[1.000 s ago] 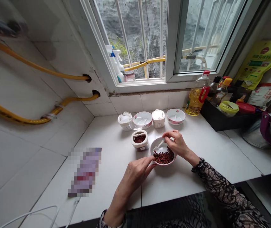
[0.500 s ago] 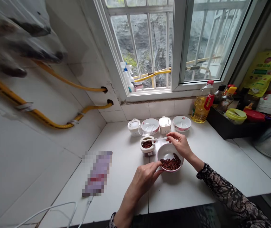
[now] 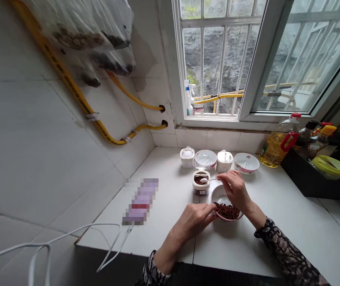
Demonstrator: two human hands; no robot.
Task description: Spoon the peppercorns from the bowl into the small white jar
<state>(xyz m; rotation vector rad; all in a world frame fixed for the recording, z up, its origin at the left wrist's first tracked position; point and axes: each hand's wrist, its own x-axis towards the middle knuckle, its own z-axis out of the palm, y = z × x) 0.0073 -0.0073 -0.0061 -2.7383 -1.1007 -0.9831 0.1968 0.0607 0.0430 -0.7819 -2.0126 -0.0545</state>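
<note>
My left hand (image 3: 196, 221) grips the near left rim of a white bowl (image 3: 221, 194), thumb and fingers pinched on its edge. Dark red-brown peppercorns (image 3: 229, 211) lie in the near part of the bowl. In my right hand (image 3: 234, 190), the fingers are closed on the handle of a small white spoon (image 3: 206, 180). The spoon's head is at the mouth of a lidded spice jar (image 3: 201, 186), which holds more of the dark peppercorns and stands just behind the bowl. Whether the spoon carries anything is hard to tell.
Behind stand two white jars, one of them a lidded jar (image 3: 225, 161), and two white bowls, one a flower-patterned bowl (image 3: 247, 163). An oil bottle (image 3: 274, 147) and a black condiment box (image 3: 298, 174) sit right. A blurred phone-like object (image 3: 142, 202) with a white cable lies left.
My right hand has moved the spoon so its head is over the jar's opening. My left hand still holds the bowl. The view has turned left, shifting everything rightward.
</note>
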